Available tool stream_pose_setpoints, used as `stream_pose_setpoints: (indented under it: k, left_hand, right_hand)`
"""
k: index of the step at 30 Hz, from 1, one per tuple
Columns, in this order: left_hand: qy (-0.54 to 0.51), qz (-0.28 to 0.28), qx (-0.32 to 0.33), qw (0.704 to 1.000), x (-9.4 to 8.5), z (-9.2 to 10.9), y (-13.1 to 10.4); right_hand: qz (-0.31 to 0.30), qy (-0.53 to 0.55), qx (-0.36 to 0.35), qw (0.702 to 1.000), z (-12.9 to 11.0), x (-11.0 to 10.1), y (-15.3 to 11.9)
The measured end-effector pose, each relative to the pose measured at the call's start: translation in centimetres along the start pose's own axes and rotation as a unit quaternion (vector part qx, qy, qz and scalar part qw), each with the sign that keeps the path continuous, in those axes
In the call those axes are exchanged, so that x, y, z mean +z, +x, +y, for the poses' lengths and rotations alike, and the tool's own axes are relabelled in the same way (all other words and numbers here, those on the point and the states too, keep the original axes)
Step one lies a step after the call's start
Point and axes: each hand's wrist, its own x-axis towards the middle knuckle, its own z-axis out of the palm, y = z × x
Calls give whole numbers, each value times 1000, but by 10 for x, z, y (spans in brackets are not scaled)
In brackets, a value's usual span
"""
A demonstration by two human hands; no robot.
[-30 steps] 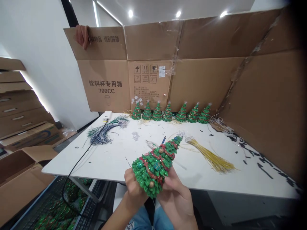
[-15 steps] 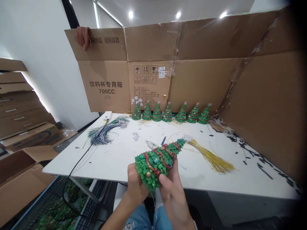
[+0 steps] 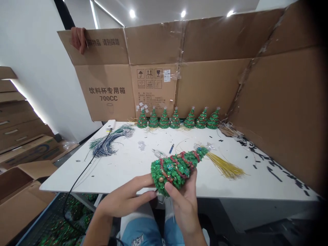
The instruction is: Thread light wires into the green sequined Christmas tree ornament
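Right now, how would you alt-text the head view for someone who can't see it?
A right hand holds a decorated Christmas tree tilted at a white table, the left hand at its base. Seven similar trees stand in a row behind, before cardboard panels.

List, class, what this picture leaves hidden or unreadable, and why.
All in the head view:
Far fingers of the right hand: behind the glittery green model tree with red garlands.
Left hand, index fingertip: behind that tree.
Fine print on the brown cardboard wall: too small.
Rest of the blue plastic crate: cut off by bottom edge.
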Motion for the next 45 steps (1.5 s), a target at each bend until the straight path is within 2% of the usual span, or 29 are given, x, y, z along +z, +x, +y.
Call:
stream_pose_setpoints:
  k: [2,3,4,6,8,13,17,21,25,31,35,45]
  left_hand:
    - [-25,-2,-27,999,-9,1,-4]
    - [-19,23,-50,998,-11,2,-5]
    - [-3,64,-71,995,-12,5,-5]
    - [52,184,-86,978,-8,11,-3]
    - [81,271,-55,958,1,21,1]
    - [144,320,20,936,25,36,13]
    - [186,316,15,930,28,36,17]
    - [196,299,36,933,26,34,17]
    - [206,305,49,929,29,31,16]
    - [214,301,71,927,27,23,14]
    - [204,268,79,938,22,18,11]
    - [236,248,98,935,20,19,10]
  right_hand:
    - [24,-25,-28,999,-1,-1,3]
    - [34,-39,-41,998,-2,-2,5]
    - [41,-55,-52,996,-2,-2,7]
    - [48,-89,-69,992,-4,-3,9]
    - [47,-120,-75,989,-3,-4,9]
    - [41,-160,-81,983,7,-9,4]
    - [38,-208,-109,971,16,-14,2]
    - [51,-246,-132,959,19,-18,2]
    - [54,-275,-145,949,21,-20,4]
    - [59,-338,-190,920,22,-22,6]
    - [56,-336,-182,923,22,-22,6]
    - [64,-319,-159,932,21,-21,4]
